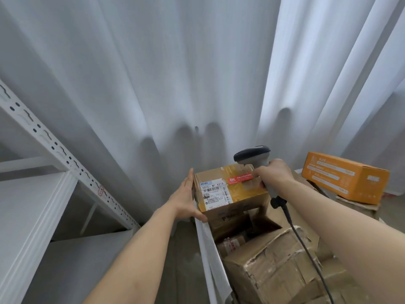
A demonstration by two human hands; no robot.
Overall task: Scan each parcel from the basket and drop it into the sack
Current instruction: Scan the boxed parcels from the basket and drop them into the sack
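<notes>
Several cardboard boxes (274, 266) fill the white bin (205, 242); left-hand fingers (189, 181) lie straight against the parcel (228, 189).

There is only one view, from a wide-angle camera on the person's head, facing forward and slightly down toward the pleated white curtain (175, 73) that fills the upper frame. Both forearms enter from the bottom edge, so the camera is close above the brown cardboard parcels (274, 266) at lower right.

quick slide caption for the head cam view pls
Left hand steadies a labelled cardboard parcel while the right hand grips a corded barcode scanner above it.
</notes>
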